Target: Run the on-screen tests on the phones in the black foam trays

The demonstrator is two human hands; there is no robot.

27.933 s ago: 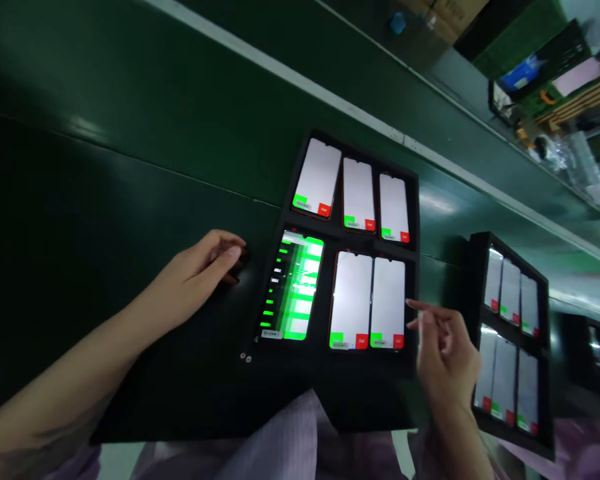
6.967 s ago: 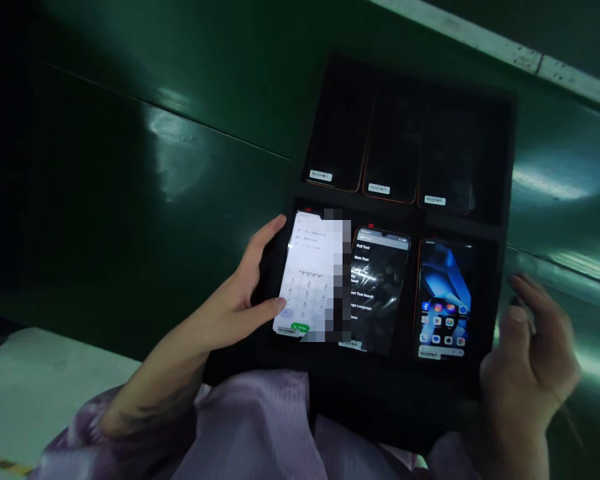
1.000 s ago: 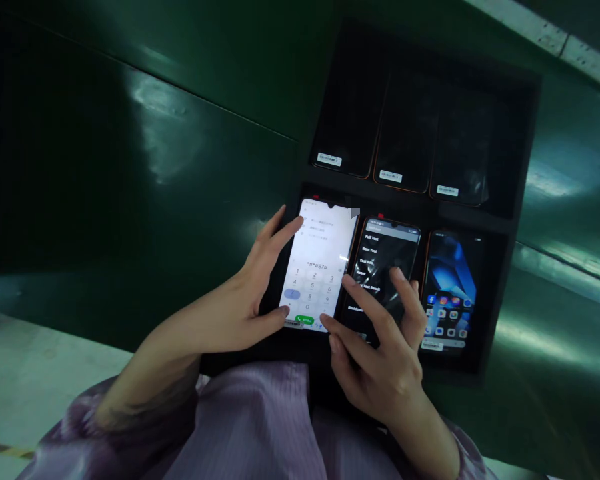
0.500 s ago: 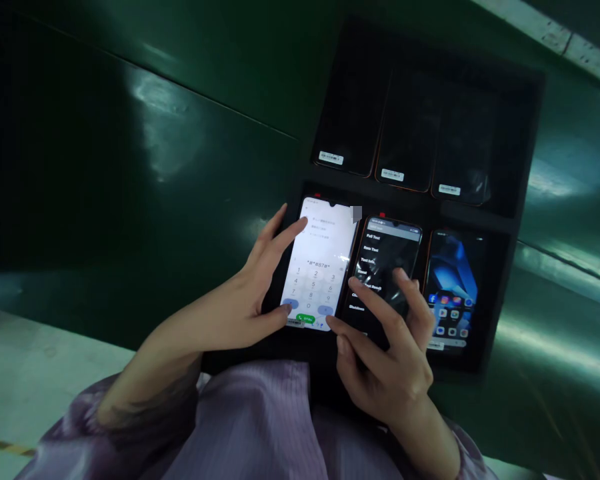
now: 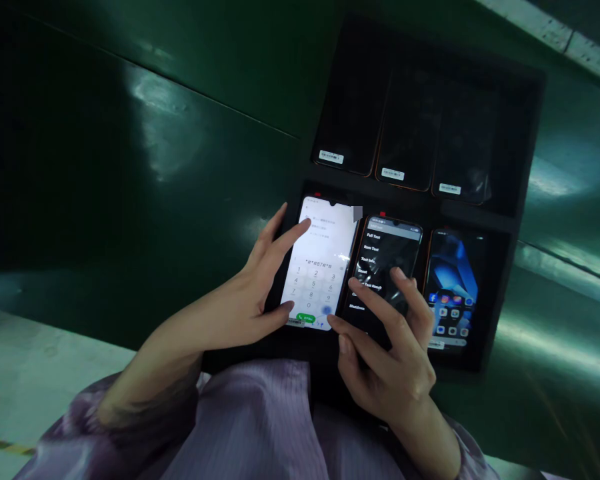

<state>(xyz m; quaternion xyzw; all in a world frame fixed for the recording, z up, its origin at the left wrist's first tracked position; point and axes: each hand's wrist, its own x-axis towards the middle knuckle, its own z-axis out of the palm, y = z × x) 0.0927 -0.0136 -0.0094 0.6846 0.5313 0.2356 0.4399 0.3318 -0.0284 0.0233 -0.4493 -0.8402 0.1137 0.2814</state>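
Note:
A smartphone with a bright white dial pad (image 5: 325, 240) lies in the near row of a black tray (image 5: 405, 203), its screen reading "*#*#87#*#". My left hand (image 5: 263, 280) rests at its left side, thumb on the lower left of the screen and index finger on the upper left, fingers apart. By the lower right corner of the same screen is the index fingertip of my right hand (image 5: 395, 347), its other fingers spread over a second smartphone (image 5: 380, 250) showing a black test menu. That hand holds nothing.
A third smartphone (image 5: 453, 273) with a blue home screen lies at the right of the near row. Several dark phones (image 5: 353, 113) with white barcode labels fill the far row. The tray sits on a green tabletop (image 5: 220, 167).
One more # has appeared at the end of the code on the dial pad. My left thumb has shifted slightly right and up; my right hand has barely moved.

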